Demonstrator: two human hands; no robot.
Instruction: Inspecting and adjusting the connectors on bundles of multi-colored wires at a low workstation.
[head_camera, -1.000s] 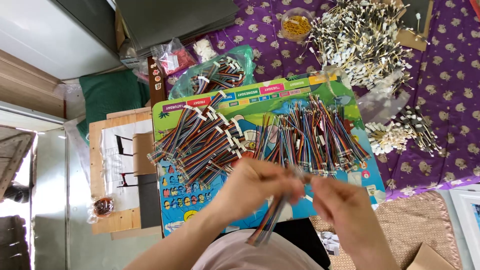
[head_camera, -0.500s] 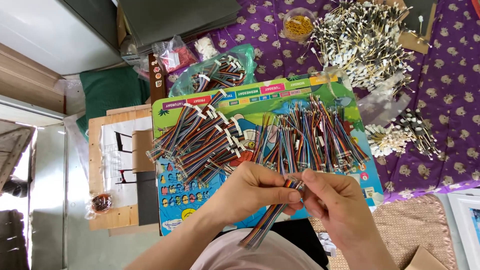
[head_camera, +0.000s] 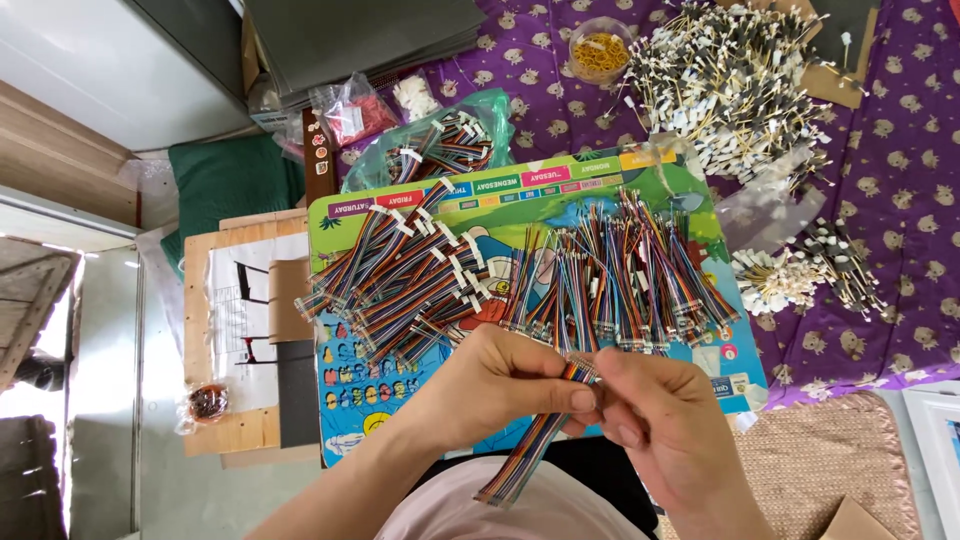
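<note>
Loose multicoloured wire bundles (head_camera: 400, 280) and a second heap of wires (head_camera: 620, 270) cover a bright cartoon board (head_camera: 740, 370), just beyond the hands. White-tipped cables (head_camera: 740, 80) and a tub of rubber bands (head_camera: 600, 50) lie on purple patterned cloth (head_camera: 900, 180). The left hand (head_camera: 500, 385) and right hand (head_camera: 660, 420) meet, fingers pinched closed on one rainbow ribbon cable (head_camera: 530, 450) that hangs toward the lap.

Cable heaps (head_camera: 400, 275) and (head_camera: 620, 275) are crowding the board (head_camera: 350, 400), leaving bare board lying open just left of the left hand (head_camera: 500, 385). White-tipped wire piles (head_camera: 740, 85) and (head_camera: 800, 275) are blocking the cloth (head_camera: 900, 180) beyond the right hand (head_camera: 665, 420).
</note>
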